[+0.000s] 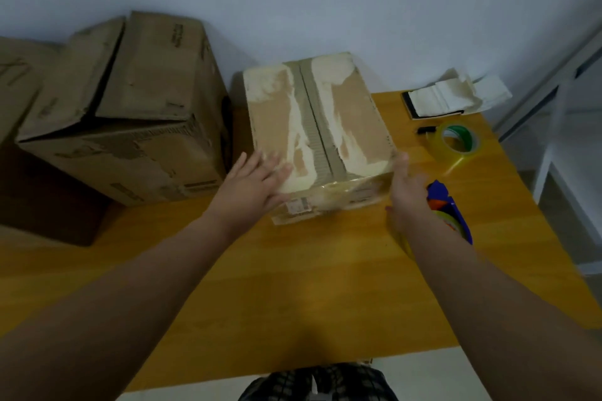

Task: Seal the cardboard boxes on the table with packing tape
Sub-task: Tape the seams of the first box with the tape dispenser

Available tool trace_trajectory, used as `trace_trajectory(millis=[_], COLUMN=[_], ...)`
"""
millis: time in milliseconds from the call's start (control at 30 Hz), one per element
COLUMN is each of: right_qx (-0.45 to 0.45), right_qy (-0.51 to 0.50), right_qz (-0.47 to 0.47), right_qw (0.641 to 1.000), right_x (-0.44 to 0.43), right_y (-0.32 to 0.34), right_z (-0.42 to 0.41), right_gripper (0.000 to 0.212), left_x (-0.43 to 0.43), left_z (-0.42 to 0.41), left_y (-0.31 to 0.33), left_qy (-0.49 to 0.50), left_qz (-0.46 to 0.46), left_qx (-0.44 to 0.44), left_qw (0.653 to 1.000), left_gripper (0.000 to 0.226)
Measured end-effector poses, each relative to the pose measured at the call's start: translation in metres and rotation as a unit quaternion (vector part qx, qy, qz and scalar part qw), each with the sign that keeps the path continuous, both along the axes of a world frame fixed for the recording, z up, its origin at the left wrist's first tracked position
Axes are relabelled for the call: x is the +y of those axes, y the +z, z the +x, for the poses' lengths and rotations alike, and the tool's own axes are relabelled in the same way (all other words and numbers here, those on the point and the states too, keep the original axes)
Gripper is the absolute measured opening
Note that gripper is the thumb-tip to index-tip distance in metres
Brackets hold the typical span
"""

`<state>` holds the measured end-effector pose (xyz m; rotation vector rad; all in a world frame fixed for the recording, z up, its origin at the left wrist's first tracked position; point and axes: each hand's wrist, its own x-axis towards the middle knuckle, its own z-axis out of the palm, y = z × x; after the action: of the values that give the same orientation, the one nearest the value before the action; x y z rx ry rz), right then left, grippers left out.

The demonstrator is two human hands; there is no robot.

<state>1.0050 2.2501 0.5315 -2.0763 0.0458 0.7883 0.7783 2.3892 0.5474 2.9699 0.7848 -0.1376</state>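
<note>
On the desk [293, 286], open hands, left [257, 181] and right [407, 185], flank the small box [316, 127], seam untaped; the far-left large box [123, 114] gapes unsealed.

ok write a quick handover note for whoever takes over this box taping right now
Left hand: flat, open, pressing the near left corner of the small box.
Right hand: at the box's near right corner; the blue tape dispenser sits under the wrist, grip unclear.
Spare tape roll lies on the table to the right.
Done: clear tape appears to wrap the small box's near edge; top centre seam looks untaped.
Left: finish that seam, then the large box, whose flaps stand open.
</note>
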Motion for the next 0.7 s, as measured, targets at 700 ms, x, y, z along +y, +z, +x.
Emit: trace_trajectory(millis=[700], right_qx=[-0.311], right_qy=[0.245], right_qz=[-0.089], right_qw=[0.914], right_x=[-0.019], right_y=[0.029], right_z=[0.038], right_gripper=[0.038], left_x=[0.003], left_z=[-0.011], left_y=[0.019], left_qy=[0.181], left_qz=[-0.107], left_qx=[0.049], left_qw=[0.976], left_gripper=[0.06])
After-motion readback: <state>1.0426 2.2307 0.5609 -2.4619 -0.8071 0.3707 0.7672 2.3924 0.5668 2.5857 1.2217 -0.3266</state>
